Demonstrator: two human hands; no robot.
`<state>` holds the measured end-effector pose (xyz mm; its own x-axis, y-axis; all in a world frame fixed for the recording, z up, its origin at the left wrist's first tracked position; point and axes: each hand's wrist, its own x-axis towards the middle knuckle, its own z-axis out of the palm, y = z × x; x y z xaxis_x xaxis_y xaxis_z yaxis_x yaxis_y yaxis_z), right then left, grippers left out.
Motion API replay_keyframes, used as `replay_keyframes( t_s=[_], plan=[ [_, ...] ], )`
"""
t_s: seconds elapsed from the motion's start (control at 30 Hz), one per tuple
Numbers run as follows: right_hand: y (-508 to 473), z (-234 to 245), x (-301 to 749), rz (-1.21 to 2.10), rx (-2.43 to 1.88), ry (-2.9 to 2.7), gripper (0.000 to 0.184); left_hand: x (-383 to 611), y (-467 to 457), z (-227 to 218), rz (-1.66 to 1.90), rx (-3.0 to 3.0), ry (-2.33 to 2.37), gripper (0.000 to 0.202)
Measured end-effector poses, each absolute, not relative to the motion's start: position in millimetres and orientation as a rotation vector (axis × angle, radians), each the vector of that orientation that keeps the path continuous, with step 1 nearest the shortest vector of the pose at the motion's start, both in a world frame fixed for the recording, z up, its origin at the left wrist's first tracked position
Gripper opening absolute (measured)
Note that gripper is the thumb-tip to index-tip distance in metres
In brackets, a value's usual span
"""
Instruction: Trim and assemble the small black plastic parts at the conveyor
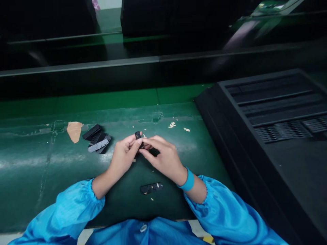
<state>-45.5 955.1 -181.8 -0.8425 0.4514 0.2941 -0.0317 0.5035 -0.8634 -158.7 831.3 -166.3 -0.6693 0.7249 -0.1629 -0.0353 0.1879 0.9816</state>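
A small black plastic part is pinched between the thumb and fingers of my left hand, its upper end sticking out past the fingertips. My right hand meets it from the other side, with bent fingers closed at the part's lower end; the fingertips partly hide what they grip. Below the hands, a similar flat black part with small metal spots lies on the green mat. To the left is a loose pile of black parts, with a grey strip on top.
A tan, tapered scrap lies left of the pile. Small pale pieces are scattered beyond my hands, and another pale piece lies to the right. A large black slatted tray borders the right side. A dark ledge runs across the back.
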Motion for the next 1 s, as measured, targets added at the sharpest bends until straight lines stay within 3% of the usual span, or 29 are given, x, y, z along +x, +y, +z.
replay_keyframes(
  t_s=[0.13, 0.27, 0.5, 0.8, 1.0],
  plan=[
    [962.0, -184.0, -50.2, 1.797, -0.559, -1.995, 0.019, -160.6, 833.0, -166.8, 1.49, 0.654, 1.793, 0.028],
    [959.2, -185.0, -53.2, 1.939, -0.684, -1.818, 0.031, -155.4, 834.4, -168.6, 1.478, 0.66, 1.757, 0.021],
    [949.4, -175.3, -48.9, 1.503, -0.603, -2.066, 0.006, -152.0, 830.6, -170.6, 1.388, 0.847, 1.945, 0.022],
    [947.6, -172.5, -50.0, 1.322, -0.569, -2.151, 0.012, -148.3, 824.1, -177.0, 1.06, 1.283, 2.307, 0.038],
    [942.9, -171.3, -50.6, 1.248, -0.603, -2.117, 0.013, -144.7, 823.1, -173.1, 1.119, 1.247, 2.21, 0.041]
  ],
)
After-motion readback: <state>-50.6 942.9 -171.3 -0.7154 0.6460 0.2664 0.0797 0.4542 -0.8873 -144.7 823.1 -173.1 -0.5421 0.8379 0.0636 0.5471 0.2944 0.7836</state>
